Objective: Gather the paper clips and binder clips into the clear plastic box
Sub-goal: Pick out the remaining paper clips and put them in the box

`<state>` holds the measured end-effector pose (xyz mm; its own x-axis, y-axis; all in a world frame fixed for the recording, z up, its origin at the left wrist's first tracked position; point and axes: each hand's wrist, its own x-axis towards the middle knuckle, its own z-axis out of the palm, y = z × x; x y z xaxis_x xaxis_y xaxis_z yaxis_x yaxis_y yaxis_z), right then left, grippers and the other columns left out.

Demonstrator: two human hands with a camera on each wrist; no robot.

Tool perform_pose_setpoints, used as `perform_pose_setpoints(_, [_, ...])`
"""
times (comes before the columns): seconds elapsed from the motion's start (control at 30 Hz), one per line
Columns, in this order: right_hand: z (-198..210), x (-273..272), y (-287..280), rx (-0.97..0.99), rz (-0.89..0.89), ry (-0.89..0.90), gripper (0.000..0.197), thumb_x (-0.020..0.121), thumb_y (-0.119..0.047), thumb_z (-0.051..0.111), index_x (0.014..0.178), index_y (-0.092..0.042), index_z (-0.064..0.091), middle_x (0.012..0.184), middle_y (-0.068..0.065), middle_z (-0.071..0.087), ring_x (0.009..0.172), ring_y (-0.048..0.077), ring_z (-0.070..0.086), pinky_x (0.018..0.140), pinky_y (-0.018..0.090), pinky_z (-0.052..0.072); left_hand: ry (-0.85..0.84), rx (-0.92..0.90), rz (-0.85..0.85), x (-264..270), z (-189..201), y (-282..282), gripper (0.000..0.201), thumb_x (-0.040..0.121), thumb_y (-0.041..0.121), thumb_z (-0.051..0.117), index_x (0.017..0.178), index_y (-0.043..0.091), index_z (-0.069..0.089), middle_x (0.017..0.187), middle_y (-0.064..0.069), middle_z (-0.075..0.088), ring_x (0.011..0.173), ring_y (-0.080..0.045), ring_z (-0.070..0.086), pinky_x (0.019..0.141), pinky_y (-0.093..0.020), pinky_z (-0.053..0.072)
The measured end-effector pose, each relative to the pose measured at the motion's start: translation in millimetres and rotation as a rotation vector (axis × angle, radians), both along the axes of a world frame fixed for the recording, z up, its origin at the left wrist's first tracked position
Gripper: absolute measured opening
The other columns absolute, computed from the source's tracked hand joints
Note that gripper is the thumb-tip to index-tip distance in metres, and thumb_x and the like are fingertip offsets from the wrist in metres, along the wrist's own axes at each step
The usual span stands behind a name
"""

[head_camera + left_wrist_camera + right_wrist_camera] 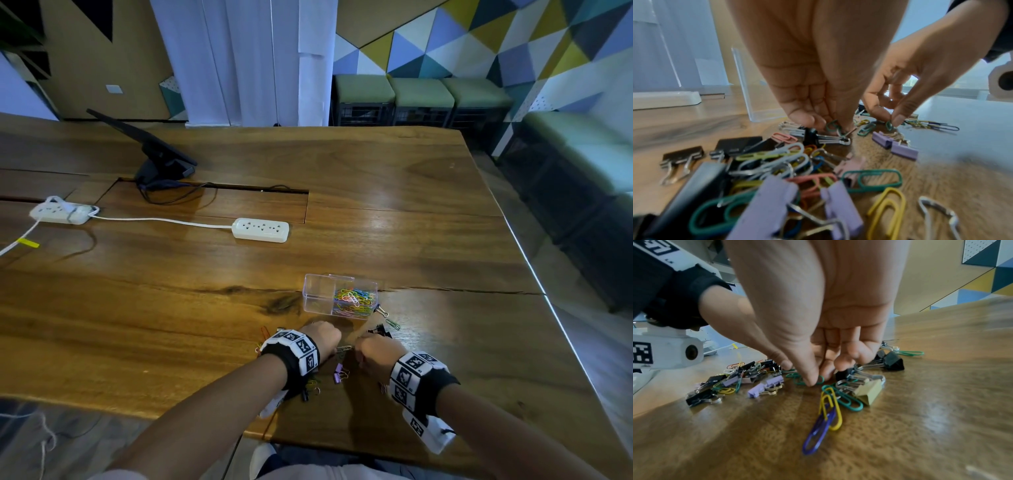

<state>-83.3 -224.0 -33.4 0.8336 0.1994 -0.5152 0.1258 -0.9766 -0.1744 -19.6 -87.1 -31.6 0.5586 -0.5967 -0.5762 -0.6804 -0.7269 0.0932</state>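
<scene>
Two hands [322, 337] [375, 353] fingertips-down, pinching green clips [818, 380]

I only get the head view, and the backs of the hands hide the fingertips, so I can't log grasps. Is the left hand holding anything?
Observer: Yes. The left hand pinches a green paper clip at its fingertips.
Operator: And the right?
Observer: The right hand pinches a second green clip between thumb and fingers.
Operator: Any binder clips close to it?
Observer: A tan binder clip lies right beside its fingers.
</scene>
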Motion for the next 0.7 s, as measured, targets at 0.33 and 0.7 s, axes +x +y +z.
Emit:
perform_pose_setpoints(0.33, [-1,12,-3,0.169,-0.225,-0.075,0.023,0.087,-0.021,0.06,0.109,-0.02,0.059,0.107,-0.002,0.062,0.1,0.013,0.058,0.094,0.027,0.046,-0.117,-0.166,-0.024,14,27,4,0.026,0.096,0.018,0.049,0.115,0.001,0.055,0.122,-0.016,0.056,0.116,-0.029,0.052,0.095,-0.038,0.042])
perform_pose_setpoints(0.7, [0,20,7,0.001,-0.179,0.061,0.024,0.089,-0.021,0.056,0.113,-0.017,0.057,0.119,0.005,0.057,0.108,0.021,0.055,0.093,0.032,0.047,-0.195,-0.407,0.078,46,74,-19,0.024,0.095,0.023,0.051,0.11,0.006,0.058,0.111,-0.01,0.059,0.105,-0.026,0.057,0.092,-0.039,0.05])
